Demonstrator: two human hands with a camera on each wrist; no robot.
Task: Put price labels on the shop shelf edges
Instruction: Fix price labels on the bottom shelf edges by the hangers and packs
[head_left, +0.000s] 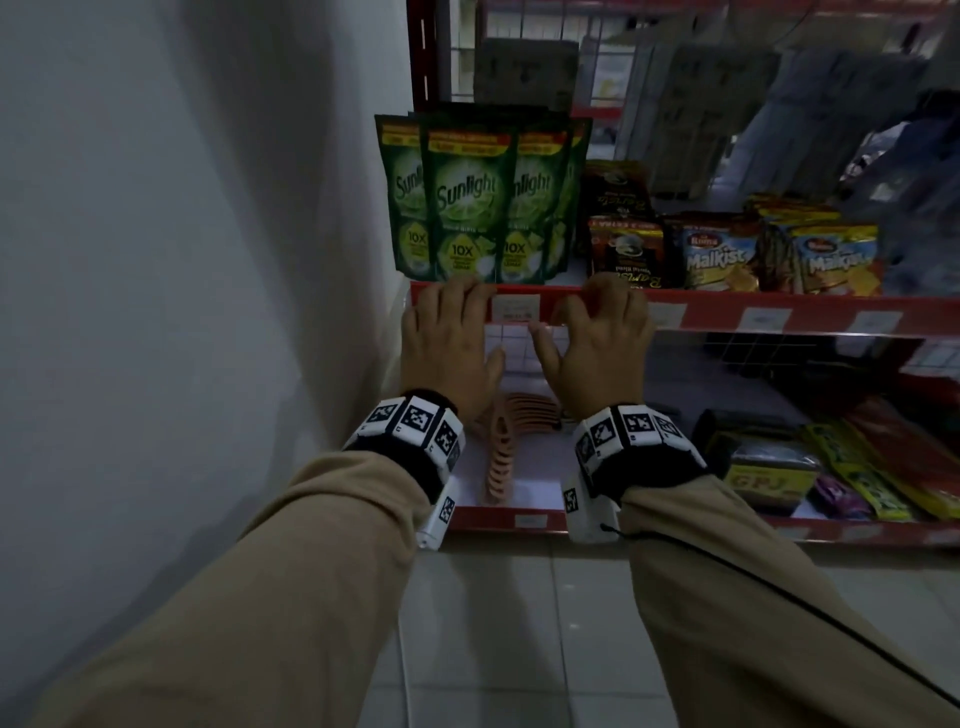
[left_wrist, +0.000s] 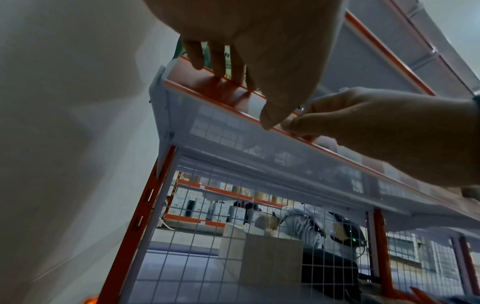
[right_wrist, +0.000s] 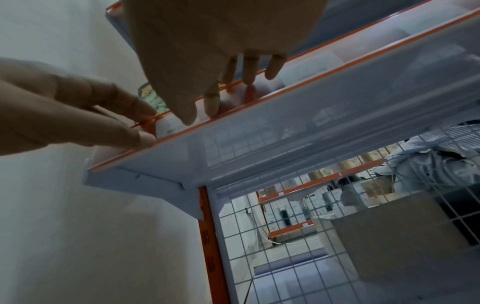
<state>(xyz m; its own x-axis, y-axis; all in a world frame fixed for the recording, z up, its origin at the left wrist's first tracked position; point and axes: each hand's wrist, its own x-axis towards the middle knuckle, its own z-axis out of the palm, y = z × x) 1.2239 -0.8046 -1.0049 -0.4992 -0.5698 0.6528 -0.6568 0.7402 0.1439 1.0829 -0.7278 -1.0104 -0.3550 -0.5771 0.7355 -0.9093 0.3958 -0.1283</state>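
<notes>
Both hands press on the red shelf edge (head_left: 727, 306) under the Sunlight pouches (head_left: 470, 208). The left hand (head_left: 449, 343) and right hand (head_left: 597, 340) have fingers spread, holding nothing, I think. The price label (head_left: 515, 307) sits between them. Uneven pushing could leave it crooked or pop it out.

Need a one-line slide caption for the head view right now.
Left hand and right hand press on the red shelf edge either side of a price label.

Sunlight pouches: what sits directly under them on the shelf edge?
A white price label sits on the red shelf edge, flanked by the left hand and right hand. Whatever lies beneath their fingers is hidden.
</notes>
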